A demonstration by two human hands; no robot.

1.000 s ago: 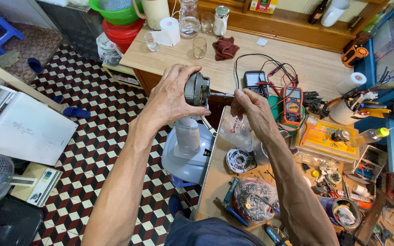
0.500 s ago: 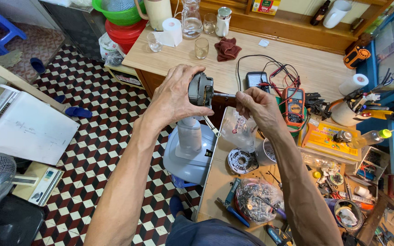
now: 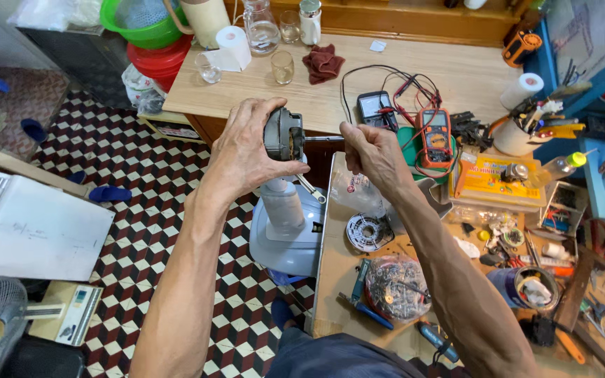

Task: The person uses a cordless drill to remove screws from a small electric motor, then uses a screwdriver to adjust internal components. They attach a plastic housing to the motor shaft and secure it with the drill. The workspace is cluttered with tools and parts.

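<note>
The left hand (image 3: 246, 150) was closed around a round fan motor (image 3: 283, 134), held in the air above the grey fan base (image 3: 285, 224). At its 3 o'clock, the right hand (image 3: 376, 154) was curled shut on the motor shaft (image 3: 323, 138) over the surface (image 3: 344, 252).

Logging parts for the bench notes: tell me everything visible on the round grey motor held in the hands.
The round grey metal motor is a squat drum with a dark casing and a thin steel shaft pointing sideways to the right. The left hand wraps its back; the right hand closes on the shaft's end. It is held in the air above a pale blue fan base.
</note>
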